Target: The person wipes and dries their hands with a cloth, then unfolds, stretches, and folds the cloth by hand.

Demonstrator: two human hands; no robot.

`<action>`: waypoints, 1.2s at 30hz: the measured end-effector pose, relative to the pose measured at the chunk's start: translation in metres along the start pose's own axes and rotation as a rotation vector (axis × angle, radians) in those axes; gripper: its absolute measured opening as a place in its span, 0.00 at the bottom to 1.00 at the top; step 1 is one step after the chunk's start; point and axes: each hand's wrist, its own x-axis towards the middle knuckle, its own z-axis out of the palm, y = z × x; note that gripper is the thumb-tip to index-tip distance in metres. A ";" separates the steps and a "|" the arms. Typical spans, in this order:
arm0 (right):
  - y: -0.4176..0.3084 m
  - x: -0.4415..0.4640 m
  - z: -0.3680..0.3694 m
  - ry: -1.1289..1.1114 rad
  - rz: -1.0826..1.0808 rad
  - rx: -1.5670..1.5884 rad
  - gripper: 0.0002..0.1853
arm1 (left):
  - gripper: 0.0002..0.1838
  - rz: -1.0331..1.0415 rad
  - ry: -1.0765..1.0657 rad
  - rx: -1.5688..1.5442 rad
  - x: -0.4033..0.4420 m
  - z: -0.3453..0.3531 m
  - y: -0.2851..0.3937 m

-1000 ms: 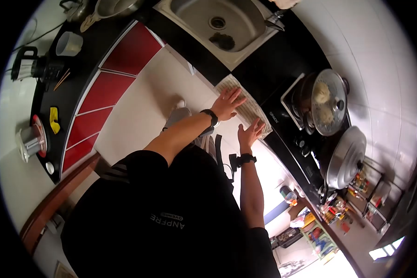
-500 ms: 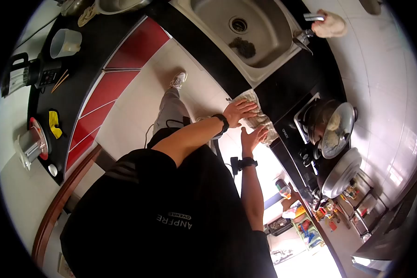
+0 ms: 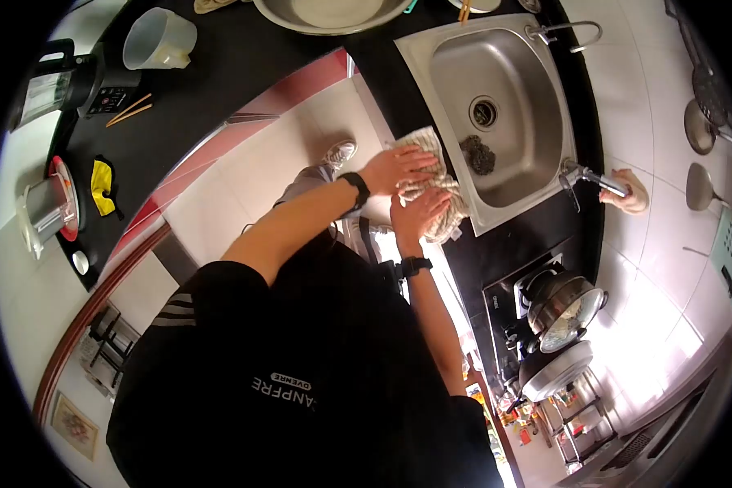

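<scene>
A beige checked dishcloth (image 3: 446, 213) lies rumpled over the front edge of the black counter, beside the sink's near rim. My left hand (image 3: 397, 168) is palm down on its upper part, fingers stretched out toward the sink. Just below, my right hand (image 3: 420, 213) also lies on the cloth with its fingers extended. Both hands touch the cloth from above, and neither is wrapped round it. The steel sink (image 3: 455, 73) has a dark scouring pad (image 3: 478, 156) near its drain.
A tap (image 3: 598, 179) stands behind the sink. Pots (image 3: 557, 305) sit on the gas stove (image 3: 496, 301) at the right. A large metal basin (image 3: 333, 28) is at the top. On the left counter are a plastic jug (image 3: 159, 41), a blender (image 3: 57, 81) and chopsticks (image 3: 128, 111).
My hands and the dishcloth have shifted along the counter edge, away from the stove and beside the sink. The cloth is more bunched, and my view has turned.
</scene>
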 end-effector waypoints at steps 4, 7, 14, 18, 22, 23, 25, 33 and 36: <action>-0.062 0.045 -0.053 -0.220 -0.023 0.037 0.56 | 0.46 -0.044 0.113 -0.017 -0.012 -0.029 -0.059; -0.081 0.069 -0.053 -0.150 -0.188 0.147 0.52 | 0.47 -0.099 0.137 0.065 -0.019 -0.055 -0.094; -0.066 0.089 -0.059 -0.118 -0.501 0.400 0.45 | 0.54 -0.347 0.090 0.151 -0.015 -0.075 -0.096; -0.032 0.065 -0.066 -0.114 -0.438 0.333 0.45 | 0.59 -0.416 0.041 0.100 0.001 -0.057 -0.066; 0.008 0.026 -0.067 -0.114 -0.291 0.317 0.45 | 0.59 -0.311 0.027 0.074 0.013 -0.042 -0.028; 0.018 0.014 -0.068 -0.095 -0.258 0.293 0.46 | 0.58 -0.282 0.006 0.063 0.015 -0.042 -0.016; 0.045 -0.007 -0.062 -0.087 -0.197 0.283 0.47 | 0.58 -0.211 0.001 0.062 0.019 -0.029 0.003; 0.145 -0.082 -0.044 0.006 0.141 0.363 0.40 | 0.60 -0.006 -0.175 -0.018 0.050 0.028 0.113; 0.192 -0.096 -0.026 0.075 0.257 0.406 0.34 | 0.56 0.053 -0.220 -0.052 0.064 0.045 0.158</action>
